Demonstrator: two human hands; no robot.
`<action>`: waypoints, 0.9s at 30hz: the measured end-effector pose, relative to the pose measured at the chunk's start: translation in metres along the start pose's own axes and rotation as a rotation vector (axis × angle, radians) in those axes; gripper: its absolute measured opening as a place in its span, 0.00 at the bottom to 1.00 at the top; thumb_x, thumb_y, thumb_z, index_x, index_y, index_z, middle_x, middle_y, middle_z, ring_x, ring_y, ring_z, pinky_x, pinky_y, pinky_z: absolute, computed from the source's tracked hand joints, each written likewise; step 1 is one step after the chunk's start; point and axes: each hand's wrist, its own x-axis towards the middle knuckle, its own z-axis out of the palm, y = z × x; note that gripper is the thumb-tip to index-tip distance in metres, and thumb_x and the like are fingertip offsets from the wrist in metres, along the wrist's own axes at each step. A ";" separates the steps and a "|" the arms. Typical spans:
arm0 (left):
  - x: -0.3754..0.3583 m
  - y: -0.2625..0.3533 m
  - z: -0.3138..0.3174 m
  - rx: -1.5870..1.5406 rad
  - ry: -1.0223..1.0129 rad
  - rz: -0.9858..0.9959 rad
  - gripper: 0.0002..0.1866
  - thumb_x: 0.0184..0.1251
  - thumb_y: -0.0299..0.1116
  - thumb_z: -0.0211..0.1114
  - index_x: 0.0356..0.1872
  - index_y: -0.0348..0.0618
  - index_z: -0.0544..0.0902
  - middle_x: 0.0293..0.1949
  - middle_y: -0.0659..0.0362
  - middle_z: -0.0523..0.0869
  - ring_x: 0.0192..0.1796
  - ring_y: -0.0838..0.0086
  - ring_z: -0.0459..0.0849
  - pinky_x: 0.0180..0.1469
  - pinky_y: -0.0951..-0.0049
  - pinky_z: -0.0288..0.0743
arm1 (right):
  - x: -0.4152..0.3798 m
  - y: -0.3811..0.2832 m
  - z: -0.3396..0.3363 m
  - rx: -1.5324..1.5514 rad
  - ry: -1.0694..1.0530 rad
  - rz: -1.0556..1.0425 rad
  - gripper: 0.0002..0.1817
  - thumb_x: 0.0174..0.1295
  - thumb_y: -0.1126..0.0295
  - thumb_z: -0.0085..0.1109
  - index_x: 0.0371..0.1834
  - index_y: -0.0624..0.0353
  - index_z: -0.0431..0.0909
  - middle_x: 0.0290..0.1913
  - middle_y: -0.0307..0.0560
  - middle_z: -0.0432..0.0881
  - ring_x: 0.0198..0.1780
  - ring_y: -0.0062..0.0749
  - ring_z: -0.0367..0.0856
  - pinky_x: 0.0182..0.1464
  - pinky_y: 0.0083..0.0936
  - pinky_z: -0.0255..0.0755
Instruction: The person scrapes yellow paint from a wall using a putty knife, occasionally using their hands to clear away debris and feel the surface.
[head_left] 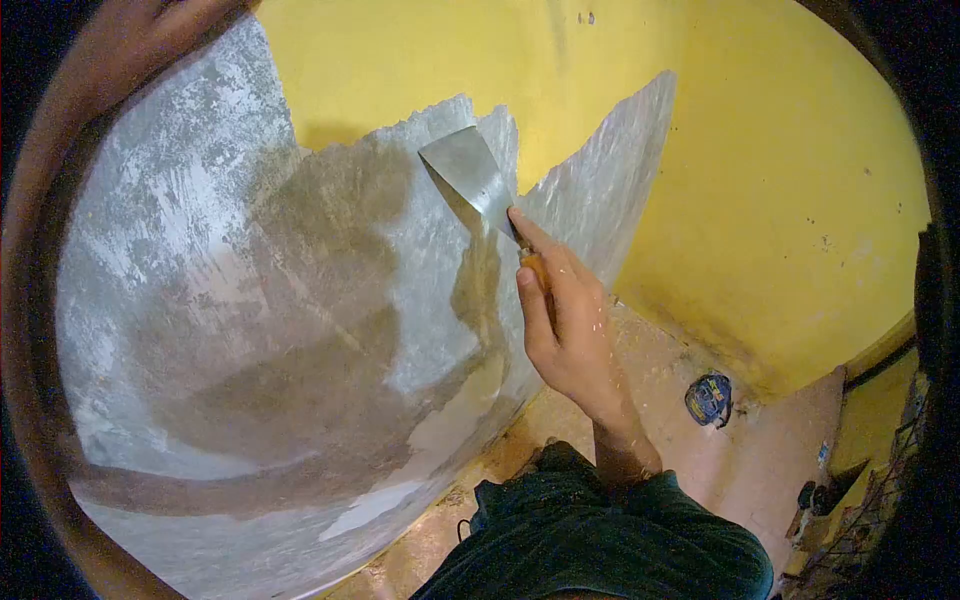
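My right hand [572, 325] is closed around the wooden handle of a putty knife [465, 165], its index finger stretched along toward the base of the wide metal blade. The blade's edge is up and to the left, over a grey patch [430, 270] on the wall, just below the ragged border with yellow paint [370, 60]. Part of my left hand [130, 50] shows at the upper left edge, near the wall; its fingers are hidden by the frame's edge. Shadows fall across the grey patch.
A second yellow wall [780, 220] meets this one at a corner on the right. On the dusty floor [640, 370] lies a dark blue bag-like item [709, 399]. Assorted clutter [850, 510] sits at the lower right, near my dark-clothed legs [600, 540].
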 end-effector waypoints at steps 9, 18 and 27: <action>-0.001 0.000 0.009 -0.040 0.047 0.074 0.36 0.71 0.59 0.58 0.66 0.37 0.80 0.71 0.37 0.76 0.76 0.46 0.71 0.77 0.39 0.63 | 0.000 -0.015 0.001 -0.023 -0.162 0.121 0.32 0.74 0.80 0.56 0.82 0.53 0.71 0.27 0.53 0.73 0.28 0.40 0.72 0.35 0.34 0.68; -0.002 0.001 0.010 -0.099 0.082 0.099 0.36 0.71 0.58 0.58 0.66 0.36 0.80 0.71 0.37 0.76 0.76 0.45 0.71 0.77 0.40 0.64 | 0.012 -0.016 -0.014 0.096 -0.172 0.149 0.29 0.77 0.79 0.51 0.81 0.55 0.71 0.23 0.48 0.66 0.27 0.27 0.64 0.32 0.29 0.63; -0.005 0.008 0.001 -0.070 0.056 0.078 0.35 0.70 0.56 0.60 0.67 0.37 0.79 0.71 0.38 0.76 0.77 0.45 0.71 0.78 0.41 0.63 | 0.014 -0.003 -0.014 0.165 -0.167 0.104 0.28 0.78 0.78 0.49 0.81 0.55 0.71 0.25 0.36 0.64 0.28 0.21 0.61 0.31 0.25 0.58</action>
